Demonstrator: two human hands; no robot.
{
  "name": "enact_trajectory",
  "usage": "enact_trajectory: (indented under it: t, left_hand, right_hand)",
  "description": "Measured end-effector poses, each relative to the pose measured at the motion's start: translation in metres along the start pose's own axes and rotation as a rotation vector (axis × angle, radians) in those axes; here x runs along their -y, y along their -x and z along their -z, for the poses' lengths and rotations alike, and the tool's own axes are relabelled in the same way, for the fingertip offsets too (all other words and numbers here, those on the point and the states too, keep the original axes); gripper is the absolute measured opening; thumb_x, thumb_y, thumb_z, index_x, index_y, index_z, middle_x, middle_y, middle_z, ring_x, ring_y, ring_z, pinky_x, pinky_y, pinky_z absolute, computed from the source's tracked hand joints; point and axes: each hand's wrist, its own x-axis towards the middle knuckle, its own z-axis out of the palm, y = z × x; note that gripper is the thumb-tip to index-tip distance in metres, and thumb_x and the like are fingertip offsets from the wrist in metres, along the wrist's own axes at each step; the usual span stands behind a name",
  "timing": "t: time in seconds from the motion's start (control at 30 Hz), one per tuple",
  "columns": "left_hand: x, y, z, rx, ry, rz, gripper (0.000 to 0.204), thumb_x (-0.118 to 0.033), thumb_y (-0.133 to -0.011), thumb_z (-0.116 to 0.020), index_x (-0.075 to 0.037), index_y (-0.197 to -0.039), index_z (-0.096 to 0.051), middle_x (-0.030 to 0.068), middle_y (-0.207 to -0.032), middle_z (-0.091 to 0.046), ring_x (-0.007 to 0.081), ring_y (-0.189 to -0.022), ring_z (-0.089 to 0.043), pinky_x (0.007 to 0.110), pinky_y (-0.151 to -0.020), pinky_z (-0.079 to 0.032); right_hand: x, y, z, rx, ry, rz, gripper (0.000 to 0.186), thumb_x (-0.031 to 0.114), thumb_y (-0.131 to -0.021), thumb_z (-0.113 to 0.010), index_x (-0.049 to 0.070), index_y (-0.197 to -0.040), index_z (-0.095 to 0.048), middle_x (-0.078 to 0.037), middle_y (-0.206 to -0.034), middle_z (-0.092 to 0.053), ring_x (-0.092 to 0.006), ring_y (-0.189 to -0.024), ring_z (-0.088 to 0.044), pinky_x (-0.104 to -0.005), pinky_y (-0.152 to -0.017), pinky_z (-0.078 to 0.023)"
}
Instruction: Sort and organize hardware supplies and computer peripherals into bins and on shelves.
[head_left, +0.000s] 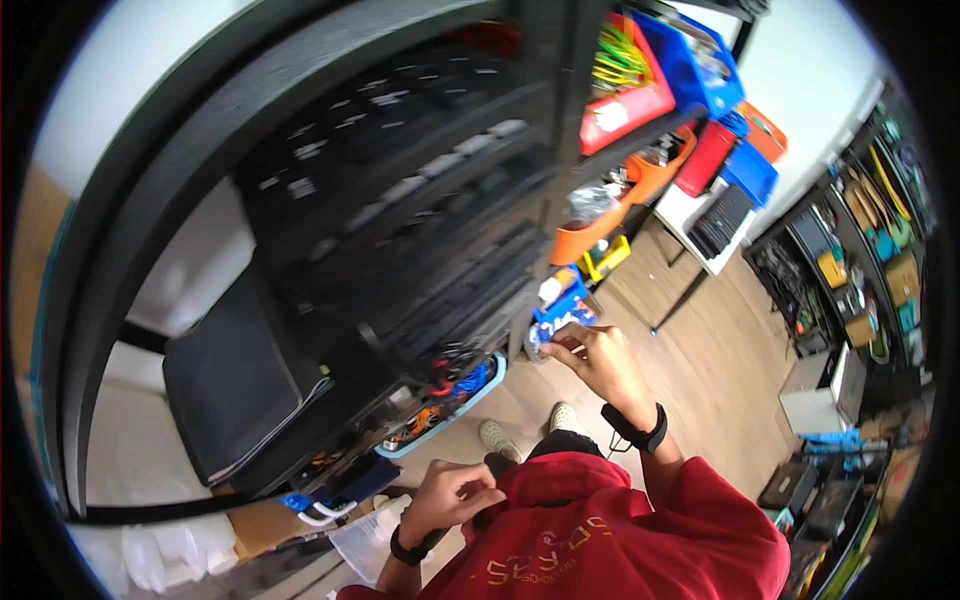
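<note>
My right hand (606, 370) is raised in front of the rack's end post, thumb and fingertips pressed together in a pinch. Whatever may be between those fingertips is too small to make out. Lower down, my left hand (452, 496) is held before my red shirt (600, 520), its fingers curled in toward the thumb with nothing visible in them. Both wrists wear black bands. On the left a black shelving rack (555, 130) holds rows of black drawers (390, 190), blurred in part. Near my right fingertips is a blue bin (562, 308) with small packets.
A light-blue tub (440, 425) of cables sits low under the rack. Orange bins (590, 235) and a red bin (630, 115) line its end. Beyond stands a white table (715, 262) with a keyboard (722, 222). Loaded shelves (868, 250) run along the right.
</note>
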Motion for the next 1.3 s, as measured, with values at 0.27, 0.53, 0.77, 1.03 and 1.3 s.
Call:
enact_trajectory:
  t: [0.27,0.53,0.77,1.03,1.3]
  left_hand:
    - [-0.017,-0.099,-0.113,0.302,-0.257,-0.057,0.028,-0.034,-0.090,-0.076,-0.007,-0.089,-0.068,0.0069,-0.070,-0.069,0.0213,-0.063,-0.070,0.033,-0.057,-0.052]
    - [-0.018,-0.224,-0.252,0.399,-0.347,0.068,0.027,-0.028,-0.096,-0.069,-0.001,-0.097,-0.068,0.0164,-0.080,-0.072,0.0276,-0.071,-0.072,0.035,-0.064,-0.055]
    - [-0.014,-0.331,-0.346,0.466,-0.389,0.052,0.028,-0.027,-0.096,-0.069,0.001,-0.097,-0.068,0.0185,-0.083,-0.073,0.0306,-0.077,-0.073,0.037,-0.068,-0.055]
    - [0.031,-0.470,-0.397,0.430,-0.384,0.116,0.036,-0.033,-0.095,-0.072,0.002,-0.103,-0.068,0.0158,-0.089,-0.073,0.0236,-0.084,-0.072,0.035,-0.076,-0.055]
    - [0.101,-0.651,-0.432,0.271,-0.272,0.173,0.064,-0.044,-0.091,-0.074,0.003,-0.130,-0.054,0.0190,-0.104,-0.069,0.0266,-0.096,-0.068,0.036,-0.086,-0.053]
  right_hand:
    - [-0.082,0.064,0.079,-0.201,0.106,-0.137,0.035,0.038,-0.096,-0.067,0.004,-0.094,-0.072,-0.017,-0.077,-0.071,-0.0336,-0.069,-0.070,-0.0422,-0.068,-0.055]
    - [-0.207,0.172,0.186,-0.296,0.027,-0.464,0.035,0.037,-0.095,-0.069,0.002,-0.100,-0.071,-0.016,-0.088,-0.075,-0.0317,-0.080,-0.073,-0.0401,-0.072,-0.057]
    - [-0.294,0.233,0.265,-0.401,-0.042,-0.599,0.037,0.036,-0.094,-0.070,0.001,-0.103,-0.069,-0.017,-0.090,-0.075,-0.0329,-0.084,-0.073,-0.0415,-0.074,-0.057]
    - [-0.383,0.241,0.310,-0.465,-0.257,-0.743,0.043,0.034,-0.094,-0.071,-0.004,-0.114,-0.065,-0.022,-0.094,-0.074,-0.0338,-0.088,-0.074,-0.0410,-0.079,-0.058]
    - [-0.498,0.172,0.353,-0.430,-0.246,-0.887,0.057,0.040,-0.094,-0.071,-0.001,-0.131,-0.056,-0.022,-0.104,-0.074,-0.0329,-0.096,-0.073,-0.0406,-0.085,-0.056]
